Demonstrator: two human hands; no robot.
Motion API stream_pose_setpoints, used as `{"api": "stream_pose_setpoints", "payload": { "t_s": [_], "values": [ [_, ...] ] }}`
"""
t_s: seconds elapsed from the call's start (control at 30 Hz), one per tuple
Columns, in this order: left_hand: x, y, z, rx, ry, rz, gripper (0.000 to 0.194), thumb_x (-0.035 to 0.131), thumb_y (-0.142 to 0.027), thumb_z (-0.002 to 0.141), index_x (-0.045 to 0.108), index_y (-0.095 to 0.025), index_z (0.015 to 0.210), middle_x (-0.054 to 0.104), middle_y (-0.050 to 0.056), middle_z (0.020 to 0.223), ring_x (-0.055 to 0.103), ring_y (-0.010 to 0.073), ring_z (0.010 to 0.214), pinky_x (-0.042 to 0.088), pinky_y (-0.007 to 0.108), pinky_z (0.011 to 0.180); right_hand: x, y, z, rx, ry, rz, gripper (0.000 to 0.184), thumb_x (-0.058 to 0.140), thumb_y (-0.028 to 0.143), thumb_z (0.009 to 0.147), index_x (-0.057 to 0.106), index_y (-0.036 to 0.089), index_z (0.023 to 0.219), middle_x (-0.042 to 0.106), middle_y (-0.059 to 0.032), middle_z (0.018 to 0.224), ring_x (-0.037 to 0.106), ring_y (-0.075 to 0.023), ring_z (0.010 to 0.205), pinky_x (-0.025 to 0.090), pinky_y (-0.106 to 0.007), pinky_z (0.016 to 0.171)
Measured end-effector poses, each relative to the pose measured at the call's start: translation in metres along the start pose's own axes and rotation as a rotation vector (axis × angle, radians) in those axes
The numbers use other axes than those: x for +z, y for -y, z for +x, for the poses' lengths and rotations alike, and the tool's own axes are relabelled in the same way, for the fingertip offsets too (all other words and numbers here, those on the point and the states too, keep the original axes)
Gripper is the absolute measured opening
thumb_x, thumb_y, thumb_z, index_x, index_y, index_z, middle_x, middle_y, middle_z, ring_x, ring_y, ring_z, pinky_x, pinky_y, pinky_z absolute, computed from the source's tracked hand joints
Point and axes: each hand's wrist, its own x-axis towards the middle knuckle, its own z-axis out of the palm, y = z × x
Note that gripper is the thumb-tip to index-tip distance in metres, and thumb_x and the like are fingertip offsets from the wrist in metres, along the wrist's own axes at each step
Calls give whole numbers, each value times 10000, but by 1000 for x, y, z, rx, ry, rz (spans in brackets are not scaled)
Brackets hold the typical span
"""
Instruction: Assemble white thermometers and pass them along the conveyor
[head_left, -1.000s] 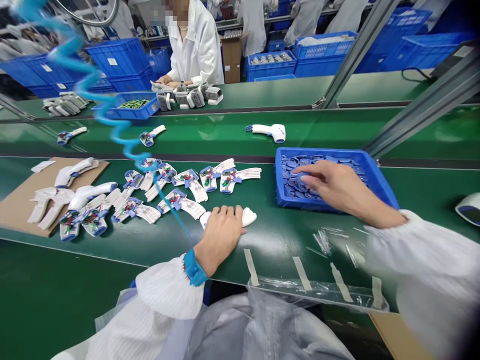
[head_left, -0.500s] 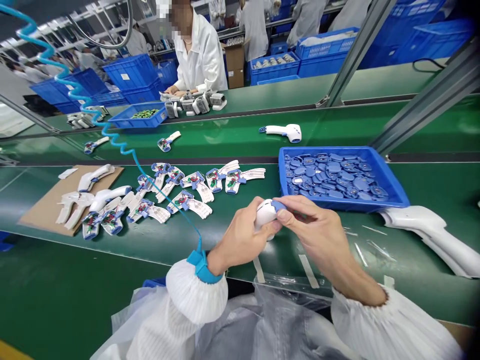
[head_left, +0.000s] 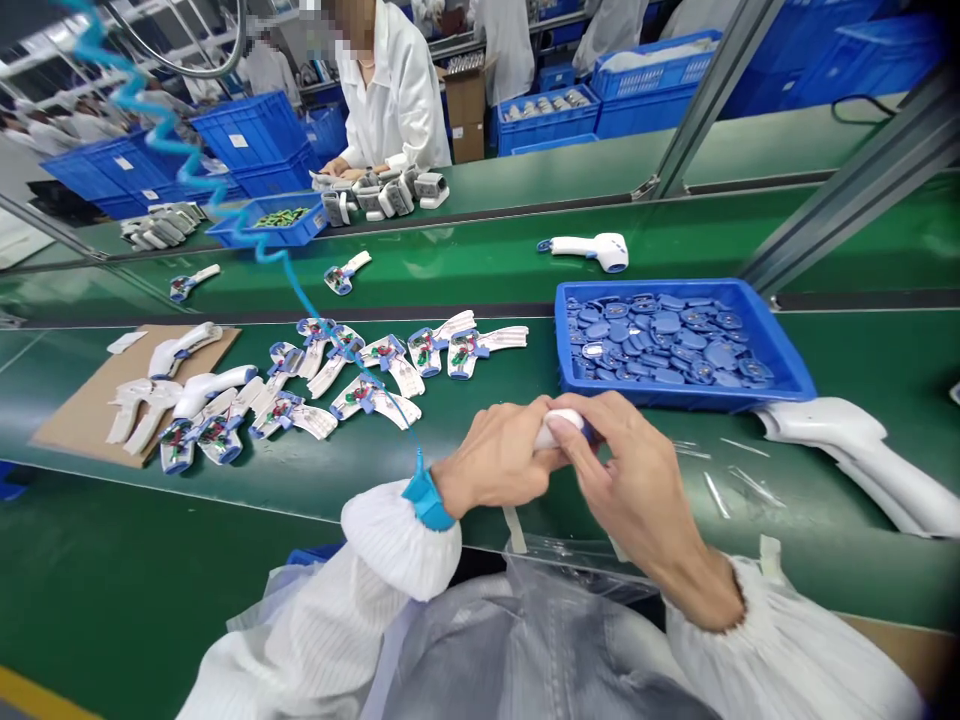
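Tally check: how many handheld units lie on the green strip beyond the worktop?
3: a leftmost open unit, a second open unit right of it, and a white unit beyond the blue tray. Posts may hide more.

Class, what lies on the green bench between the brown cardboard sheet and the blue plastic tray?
The head view shows several opened white-and-blue plastic housings lying there, with a thin light-blue plastic cord crossing over them.

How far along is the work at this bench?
Looks done: the white device beyond the bench, its shell seemingly closed. In hand: a white piece, between the left hand and right hand. Apparently left: the open shells with wiring exposed, and blue parts in the blue tray.
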Motion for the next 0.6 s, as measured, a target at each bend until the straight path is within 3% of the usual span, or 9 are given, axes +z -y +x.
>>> {"api": "stream_pose_setpoints", "payload": {
  "t_s": [0.07,0.13,0.2,0.27,0.33,0.43,0.53,0.6],
  "values": [
    [9,4,-4,44,-73,5,250,646,-416,973,625,-217,1124,742,65,978,692,270,889,460,353,766,-4,-9,-7,82,0,33,236,583,400,1029,726,226,1101,710,-35,949,668,-157,791,557,-293,729],
    [22,9,-10,17,-305,-47,241,612,-434,1001,639,-218,1105,732,67,1027,671,242,946,471,350,840,-10,-17,-15,168,36,85,243,621,449,1004,695,238,1100,728,-38,1004,687,-166,819,568,-297,738],
    [38,14,-12,-105,-586,-111,242,576,-423,1018,638,-206,930,694,44,904,624,192,835,449,319,777,-14,-19,-22,224,142,126,268,624,488,997,660,244,1103,727,-31,980,674,-158,756,552,-280,657],
    [52,18,-8,-218,-751,-148,395,589,-424,1003,534,-203,679,575,0,675,509,145,646,367,305,645,-13,-15,-29,204,306,132,267,573,489,1024,646,248,1116,721,-17,925,640,-144,680,519,-269,596],
    [59,20,2,-232,-779,-151,506,611,-412,975,413,-200,560,466,-21,556,407,122,555,286,317,590,-6,-8,-36,136,340,81,283,517,473,1047,657,237,1116,715,-17,872,606,-143,624,490,-277,572],
    [52,22,7,-195,-675,-121,515,580,-380,970,393,-197,526,470,-11,530,402,120,536,281,319,591,5,1,-43,119,188,45,345,529,512,1013,687,209,1057,725,-53,855,605,-165,621,475,-300,573],
    [37,24,-12,-145,-529,-149,396,629,-444,950,569,-204,641,642,26,690,572,165,678,416,312,703,8,3,-42,431,237,194,450,552,622,951,718,204,980,640,-20,638,515,-159,511,407,-296,502],
    [34,26,-28,-82,-584,-212,334,606,-493,966,642,-211,791,715,66,880,649,212,873,483,343,834,8,1,-37,767,365,390,537,510,684,937,704,195,829,447,33,465,349,-124,415,296,-277,437]
  ]
}}
